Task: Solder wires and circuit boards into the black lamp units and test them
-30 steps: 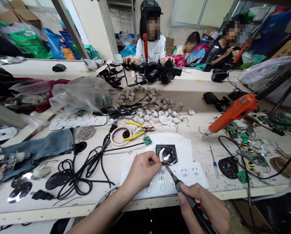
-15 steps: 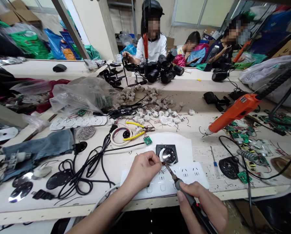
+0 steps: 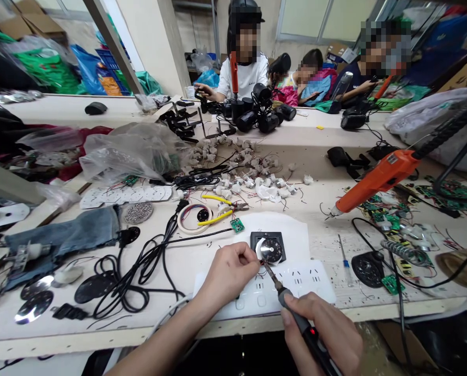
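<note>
My left hand [image 3: 229, 272] is closed in a pinch at the left edge of a round black disc [image 3: 270, 250] that sits on a black square holder [image 3: 267, 246]; what it pinches is too small to tell. A black soldering iron [image 3: 296, 316] is gripped by my right hand [image 3: 327, 331], its metal tip [image 3: 265, 266] touching the disc's lower edge just beside my left fingertips. Both hands work above a white power strip [image 3: 288, 287] near the bench's front edge.
Yellow-handled cutters [image 3: 220, 209], a tape ring [image 3: 192, 218] and a small green board [image 3: 237, 225] lie behind. Tangled black cables [image 3: 131, 277] lie left. An orange electric screwdriver [image 3: 378, 177] hangs at right above green boards [image 3: 390, 219]. Several people sit at the far bench.
My hands and the iron have barely moved. The person at the far bench has lifted a black part from the pile.
</note>
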Motion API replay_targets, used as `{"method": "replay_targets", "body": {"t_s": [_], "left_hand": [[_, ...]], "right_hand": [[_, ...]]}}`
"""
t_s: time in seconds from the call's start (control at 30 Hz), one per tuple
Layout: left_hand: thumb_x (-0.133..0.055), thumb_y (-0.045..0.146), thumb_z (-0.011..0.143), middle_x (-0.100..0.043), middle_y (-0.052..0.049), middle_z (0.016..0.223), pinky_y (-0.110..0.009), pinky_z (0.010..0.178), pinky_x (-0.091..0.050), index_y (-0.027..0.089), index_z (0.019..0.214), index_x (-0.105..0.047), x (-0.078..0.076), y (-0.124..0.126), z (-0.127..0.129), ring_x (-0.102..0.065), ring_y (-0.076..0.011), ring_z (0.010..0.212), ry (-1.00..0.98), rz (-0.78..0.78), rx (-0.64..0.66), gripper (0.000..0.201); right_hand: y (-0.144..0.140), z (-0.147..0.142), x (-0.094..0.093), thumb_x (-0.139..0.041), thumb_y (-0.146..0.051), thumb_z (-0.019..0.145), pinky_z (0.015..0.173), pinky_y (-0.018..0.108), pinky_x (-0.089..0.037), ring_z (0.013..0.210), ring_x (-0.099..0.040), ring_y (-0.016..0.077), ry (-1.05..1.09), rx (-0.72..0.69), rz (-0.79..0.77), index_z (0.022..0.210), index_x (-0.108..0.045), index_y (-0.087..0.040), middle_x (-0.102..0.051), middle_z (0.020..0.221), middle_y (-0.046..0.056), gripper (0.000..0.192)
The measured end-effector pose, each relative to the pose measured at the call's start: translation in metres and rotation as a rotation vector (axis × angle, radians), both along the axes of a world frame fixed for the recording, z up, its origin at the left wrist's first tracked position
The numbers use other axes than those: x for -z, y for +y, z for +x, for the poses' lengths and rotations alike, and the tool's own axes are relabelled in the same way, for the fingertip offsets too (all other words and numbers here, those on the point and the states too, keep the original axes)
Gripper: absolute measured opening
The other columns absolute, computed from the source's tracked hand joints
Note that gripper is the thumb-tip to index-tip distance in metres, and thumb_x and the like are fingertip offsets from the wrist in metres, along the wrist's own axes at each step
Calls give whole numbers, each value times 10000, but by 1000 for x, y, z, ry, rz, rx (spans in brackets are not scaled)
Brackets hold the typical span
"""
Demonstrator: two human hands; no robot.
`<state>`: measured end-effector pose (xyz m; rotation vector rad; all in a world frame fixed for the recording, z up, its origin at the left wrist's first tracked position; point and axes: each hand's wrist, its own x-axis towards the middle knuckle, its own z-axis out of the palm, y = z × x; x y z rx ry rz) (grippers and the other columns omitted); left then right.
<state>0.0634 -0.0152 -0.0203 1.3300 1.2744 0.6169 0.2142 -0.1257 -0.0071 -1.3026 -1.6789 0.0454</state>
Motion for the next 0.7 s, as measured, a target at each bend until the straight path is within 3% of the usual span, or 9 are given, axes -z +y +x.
{"method": "replay_targets", "body": {"t_s": [0.23, 0.7], "left_hand": [[-529, 262, 586, -656, -32, 675, -263, 562, -383, 195, 570, -559, 1, 0, 1, -549, -161, 620, -32, -1, -16, 75], [-564, 258, 595, -666, -31, 672, -270, 603, -424, 198, 573, -571, 1, 0, 1, -576, -170, 641, -32, 1, -20, 64]], "right_hand": [[0, 0, 0, -582, -69, 868, 534, 253, -472, 545, -562, 118, -78, -44, 8, 955, -648, -148, -572, 639, -8, 134], [-1, 6, -1, -595, -22, 819, 516, 240, -482, 535, -565, 115, -82, -94, 39, 970, -650, -141, -600, 647, 5, 200]]}}
